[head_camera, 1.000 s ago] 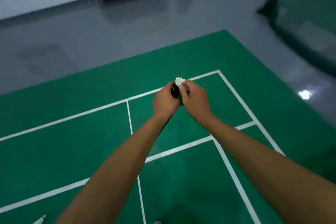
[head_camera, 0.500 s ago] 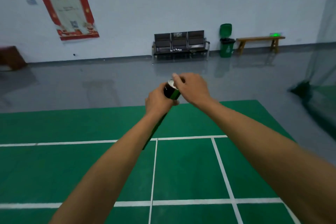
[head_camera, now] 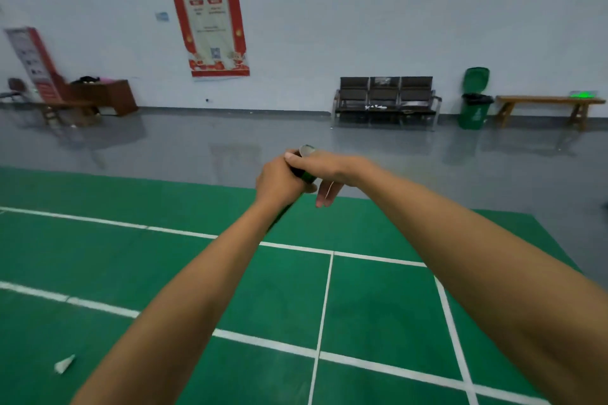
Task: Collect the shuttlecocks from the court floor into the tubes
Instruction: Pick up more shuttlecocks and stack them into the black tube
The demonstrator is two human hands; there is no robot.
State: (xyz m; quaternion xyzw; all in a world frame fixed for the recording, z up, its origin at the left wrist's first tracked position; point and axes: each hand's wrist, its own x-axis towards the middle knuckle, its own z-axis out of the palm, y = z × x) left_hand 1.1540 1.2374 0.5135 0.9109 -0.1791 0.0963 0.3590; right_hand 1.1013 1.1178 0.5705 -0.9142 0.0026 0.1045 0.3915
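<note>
My left hand (head_camera: 279,181) grips the tube (head_camera: 307,175) near its top; right hand (head_camera: 325,168) rests on it, fingers loose. Stooping for the shuttlecock (head_camera: 64,364) on the court floor (head_camera: 378,299), I could spill the tube.

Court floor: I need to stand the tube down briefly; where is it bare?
The green box bounded by white lines between the forearms is bare, as is the grey floor between court edge and wall. Avoid lower left, where a shuttlecock lies, and the wall by the chairs, bin and bench.
</note>
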